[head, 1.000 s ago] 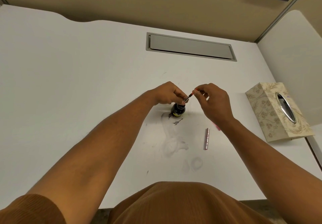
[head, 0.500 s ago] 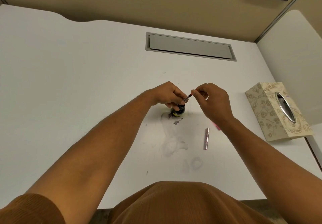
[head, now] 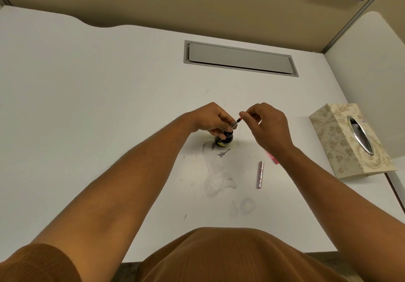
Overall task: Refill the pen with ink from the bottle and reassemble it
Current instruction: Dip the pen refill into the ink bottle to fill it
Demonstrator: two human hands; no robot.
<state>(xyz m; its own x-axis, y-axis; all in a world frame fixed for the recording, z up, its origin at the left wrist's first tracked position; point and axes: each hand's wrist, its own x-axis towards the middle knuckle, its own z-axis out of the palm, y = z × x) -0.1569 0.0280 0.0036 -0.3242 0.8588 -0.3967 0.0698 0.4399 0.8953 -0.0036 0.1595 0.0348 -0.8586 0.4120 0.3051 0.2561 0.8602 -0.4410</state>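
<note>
Mid-frame, left hand (head: 210, 120) gripped the slim clear-and-red pen converter (head: 236, 123) over the small dark glass ink bottle (head: 224, 139), right hand (head: 266, 126) pinching its red end: best twisted slowly, nib end kept submerged.

One ink bottle (head: 224, 139) stood on the counter (head: 87, 106). Just above it two hands, left (head: 211, 119) and right (head: 268, 126), shared one pen section (head: 236, 123). Nearer the person than the bottle lay one silver pen barrel (head: 260, 174) and one pink piece (head: 272, 158), partly hidden. Well to the bottle's right sat one tissue box (head: 341, 141).
</note>
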